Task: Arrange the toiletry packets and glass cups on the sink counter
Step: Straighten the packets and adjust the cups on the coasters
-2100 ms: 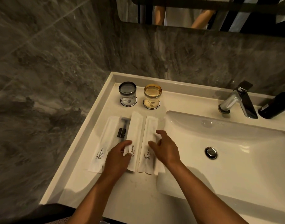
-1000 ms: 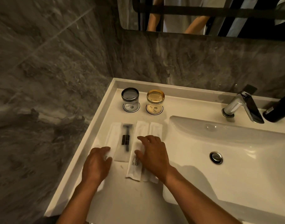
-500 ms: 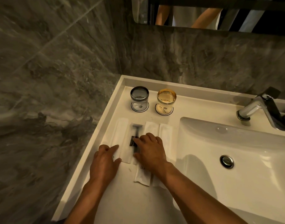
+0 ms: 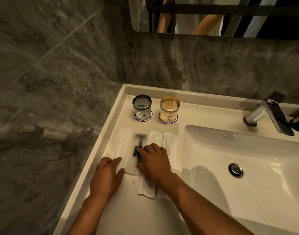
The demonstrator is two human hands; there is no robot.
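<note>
Several white toiletry packets lie side by side on the white counter: a leftmost packet, a clear razor packet, a toothbrush packet and a rightmost packet. My left hand rests flat on the near end of the leftmost packet. My right hand lies flat over the razor and toothbrush packets, fingertips on the razor packet. Behind them a grey glass cup and an amber glass cup stand upside down on round coasters.
The basin with its drain fills the right side. A chrome tap and a dark bottle stand at the back right. Grey marble walls close off the left and back; a mirror hangs above.
Earlier the packets overlapped; now they lie in a row. My left hand moved to the leftmost packet and my right hand slid left onto the razor packet. The camera view shifted left.
</note>
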